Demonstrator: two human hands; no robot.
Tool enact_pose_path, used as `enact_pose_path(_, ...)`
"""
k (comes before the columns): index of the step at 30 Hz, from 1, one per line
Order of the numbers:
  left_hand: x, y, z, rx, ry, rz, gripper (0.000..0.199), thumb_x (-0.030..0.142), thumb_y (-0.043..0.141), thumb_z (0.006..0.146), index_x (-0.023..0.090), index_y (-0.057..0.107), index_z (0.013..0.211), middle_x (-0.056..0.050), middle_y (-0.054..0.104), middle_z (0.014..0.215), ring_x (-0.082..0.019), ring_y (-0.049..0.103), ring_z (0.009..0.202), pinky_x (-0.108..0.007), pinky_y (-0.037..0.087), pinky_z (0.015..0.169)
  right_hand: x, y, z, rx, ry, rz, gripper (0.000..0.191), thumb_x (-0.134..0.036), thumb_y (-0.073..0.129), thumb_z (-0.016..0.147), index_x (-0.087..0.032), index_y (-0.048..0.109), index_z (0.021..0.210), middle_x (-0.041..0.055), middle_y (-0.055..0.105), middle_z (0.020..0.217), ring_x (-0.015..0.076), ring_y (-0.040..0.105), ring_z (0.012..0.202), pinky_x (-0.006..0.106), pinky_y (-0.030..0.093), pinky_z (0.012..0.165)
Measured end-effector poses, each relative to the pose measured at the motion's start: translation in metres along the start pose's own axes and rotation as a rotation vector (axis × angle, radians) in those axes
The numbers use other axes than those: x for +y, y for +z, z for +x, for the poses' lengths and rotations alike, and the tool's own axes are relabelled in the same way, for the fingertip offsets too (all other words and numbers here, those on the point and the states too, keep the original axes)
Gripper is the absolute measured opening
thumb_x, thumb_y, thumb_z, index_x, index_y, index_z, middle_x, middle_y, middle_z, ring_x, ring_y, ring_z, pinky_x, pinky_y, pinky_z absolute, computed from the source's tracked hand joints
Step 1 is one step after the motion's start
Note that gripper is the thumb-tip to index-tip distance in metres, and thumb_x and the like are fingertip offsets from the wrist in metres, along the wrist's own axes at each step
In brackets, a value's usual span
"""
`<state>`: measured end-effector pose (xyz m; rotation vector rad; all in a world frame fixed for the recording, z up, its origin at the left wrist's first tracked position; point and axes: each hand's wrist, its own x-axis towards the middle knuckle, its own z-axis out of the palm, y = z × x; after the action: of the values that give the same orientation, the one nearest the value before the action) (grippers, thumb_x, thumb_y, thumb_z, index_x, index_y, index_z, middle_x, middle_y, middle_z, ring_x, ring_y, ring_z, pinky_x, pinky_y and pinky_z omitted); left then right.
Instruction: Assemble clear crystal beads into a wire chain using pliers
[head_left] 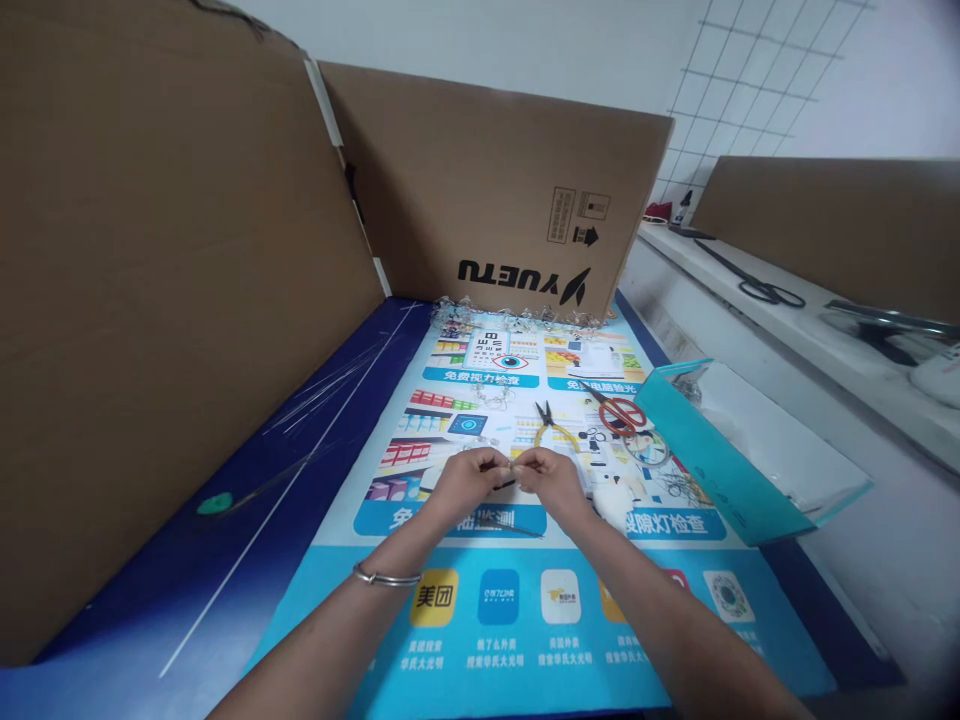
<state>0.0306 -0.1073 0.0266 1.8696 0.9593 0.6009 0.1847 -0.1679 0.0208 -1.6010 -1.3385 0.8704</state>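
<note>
My left hand and my right hand meet near the middle of the printed mat; my fingertips are nearly shut, pinching something tiny between both hands; it is too small to tell what it is; small pinching work is in hand; this tiny bit calls for a steady hold; yellow-handled pliers lie just past my hands, near red-handled scissors.
</note>
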Motion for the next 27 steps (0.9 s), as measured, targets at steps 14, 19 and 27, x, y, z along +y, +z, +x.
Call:
enact_pose_path(14, 0.0, 0.009, 0.001, -0.017, -0.093, -0.378, 0.02, 0.033, 0.059, 0.07, 0.014, 0.055, 0.072, 0.002, 0.053, 0.061, -0.008, 0.048, 0.051, -0.018, 0.04, 0.048, -0.008, 0.004, -0.005, 0.023, 0.108, 0.452, 0.023, -0.038, 0.062, 0.067, -0.016, 0.059, 0.075, -0.0012, 0.056, 0.06, 0.0114, 0.053, 0.055, 0.027, 0.046, 0.058)
enact_pose_path(19, 0.004, 0.01, -0.001, -0.028, -0.095, -0.436, 0.021, 0.034, 0.058, 0.071, 0.014, 0.053, 0.075, 0.002, 0.054, 0.064, -0.007, 0.048, 0.05, -0.019, 0.042, 0.048, -0.006, 0.006, -0.006, 0.032, 0.099, 0.463, 0.022, -0.036, 0.06, 0.068, -0.016, 0.058, 0.077, -0.0007, 0.057, 0.062, 0.0117, 0.054, 0.057, 0.027, 0.046, 0.059)
enact_pose_path(27, 0.0, 0.014, -0.002, -0.019, -0.068, -0.35, 0.022, 0.036, 0.052, 0.075, 0.014, 0.051, 0.078, 0.001, 0.054, 0.065, -0.008, 0.05, 0.051, -0.021, 0.044, 0.051, -0.002, 0.005, -0.003, -0.004, 0.072, 0.352, 0.025, -0.041, 0.054, 0.073, -0.018, 0.055, 0.081, -0.0005, 0.058, 0.067, 0.0117, 0.056, 0.06, 0.027, 0.047, 0.061)
